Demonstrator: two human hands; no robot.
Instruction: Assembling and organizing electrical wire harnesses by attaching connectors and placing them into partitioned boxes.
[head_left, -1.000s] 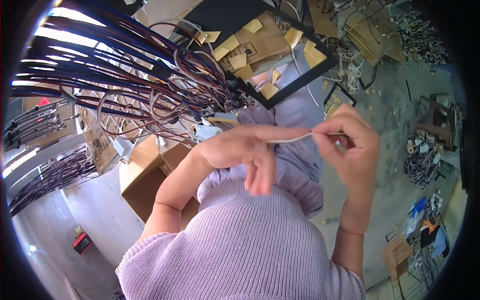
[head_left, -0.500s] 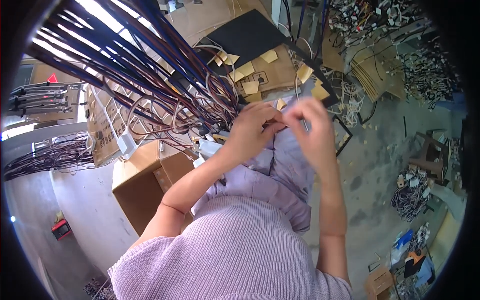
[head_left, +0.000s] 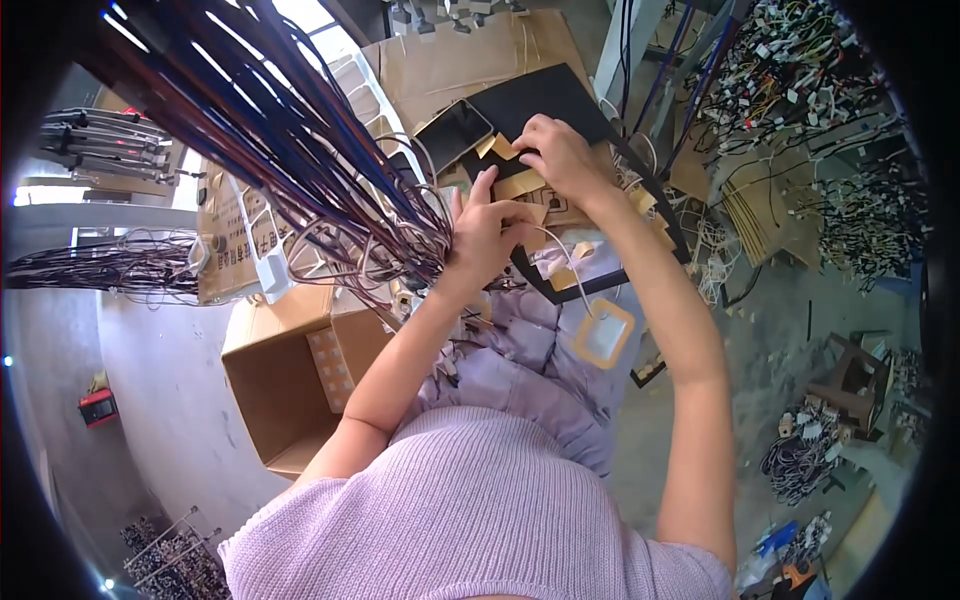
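My left hand (head_left: 487,237) is beside the bundle of hanging cables, with a thin white cable (head_left: 572,255) pinched in its curled fingers and one finger pointing up. From that cable hangs a small pale rectangular piece with a tan rim (head_left: 604,334), over my lap. My right hand (head_left: 566,163) reaches forward over a black sheet (head_left: 550,97), its fingers drawn together at a yellow tape piece (head_left: 499,147). More yellow pieces (head_left: 520,186) stick along the black edge below it. The fingertips of my left hand are partly hidden.
Dark blue and brown cables (head_left: 290,130) hang thickly at upper left. An open cardboard box (head_left: 280,390) stands at left. A black frame (head_left: 655,215) with yellow pieces lies ahead at right. Heaps of small wired connectors (head_left: 790,85) fill the upper right. Lilac fabric (head_left: 520,345) covers my lap.
My hands were together in front of me. The right has moved forward to the yellow pieces, and the left has shifted slightly left. The tan-rimmed piece now shows dangling from the white cable.
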